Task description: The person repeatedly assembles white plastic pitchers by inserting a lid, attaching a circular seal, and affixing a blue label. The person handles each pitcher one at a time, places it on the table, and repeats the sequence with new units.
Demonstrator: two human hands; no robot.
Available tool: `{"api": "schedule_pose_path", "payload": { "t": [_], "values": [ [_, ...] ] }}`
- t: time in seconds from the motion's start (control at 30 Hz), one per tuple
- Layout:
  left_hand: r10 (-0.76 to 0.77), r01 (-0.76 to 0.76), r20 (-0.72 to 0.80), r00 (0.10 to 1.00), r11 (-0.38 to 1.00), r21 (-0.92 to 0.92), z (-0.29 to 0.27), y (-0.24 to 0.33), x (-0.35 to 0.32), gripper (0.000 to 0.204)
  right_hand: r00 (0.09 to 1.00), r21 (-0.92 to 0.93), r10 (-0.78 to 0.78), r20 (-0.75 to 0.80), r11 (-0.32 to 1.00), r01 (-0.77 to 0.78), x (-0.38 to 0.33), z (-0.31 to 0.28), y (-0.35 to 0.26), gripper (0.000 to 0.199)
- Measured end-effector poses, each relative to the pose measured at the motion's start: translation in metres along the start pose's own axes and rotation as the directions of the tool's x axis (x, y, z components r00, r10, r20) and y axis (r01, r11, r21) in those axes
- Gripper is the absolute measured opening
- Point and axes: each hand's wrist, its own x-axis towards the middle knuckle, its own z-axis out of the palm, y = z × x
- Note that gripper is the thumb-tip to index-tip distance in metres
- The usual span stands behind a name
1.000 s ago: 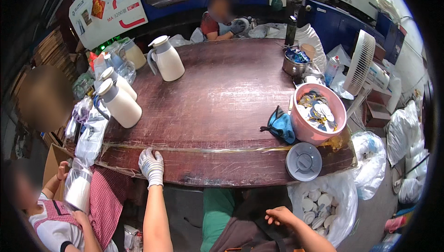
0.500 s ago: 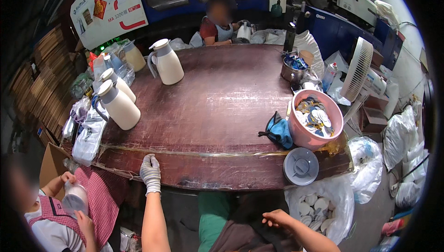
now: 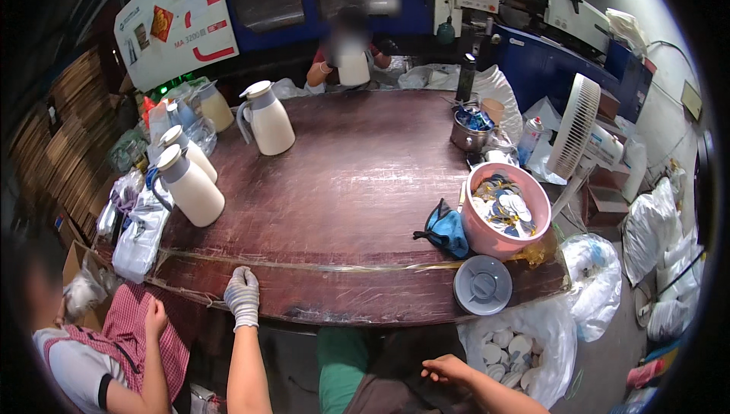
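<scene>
My left hand (image 3: 242,297), in a white knit glove, rests with curled fingers on the near edge of the dark wooden table (image 3: 342,186) and holds nothing. My right hand (image 3: 449,371) is bare and lies low below the table edge, fingers loosely spread, touching dark cloth at my lap. A grey round lid (image 3: 482,285) lies on the table's near right corner. Beside it stands a pink basin (image 3: 508,210) of small round parts, with a blue cloth (image 3: 447,230) against it.
Three cream jugs (image 3: 190,186) (image 3: 182,148) (image 3: 268,118) stand at the table's left and back. A person in a red checked apron (image 3: 114,353) sits at my left; another person (image 3: 346,57) sits across. A white fan (image 3: 574,129) and a bag of white lids (image 3: 506,349) are at right.
My left hand has slid a little to the left along the table edge. The person at my left has lowered the pale jug they held. The person opposite now holds a cream jug up.
</scene>
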Motion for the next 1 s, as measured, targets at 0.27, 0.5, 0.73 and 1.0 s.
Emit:
{"api": "schedule_pose_path", "payload": {
  "t": [0.27,0.5,0.73,1.0],
  "values": [
    [0.003,-0.002,0.028,1.0,1.0,-0.022,0.013,-0.01,0.003,0.026,0.999,-0.056,0.009,0.045,0.998,-0.007,-0.002,0.009,-0.003,0.027],
    [-0.055,0.057,0.07,0.996,0.998,-0.025,0.005,-0.006,0.004,0.026,0.87,-0.425,-0.449,0.205,0.76,0.492,-0.029,0.048,-0.17,0.027],
    [-0.045,0.044,0.0,0.999,0.982,-0.183,0.014,-0.015,0.002,0.019,0.382,-0.833,-0.882,0.275,-0.02,0.553,-0.003,0.108,-0.365,0.039],
    [-0.017,0.02,0.032,0.999,0.997,-0.077,0.01,-0.007,0.002,0.023,0.564,-0.927,-0.821,-0.085,0.272,0.257,0.019,0.142,-0.528,0.071]
  ]
}}
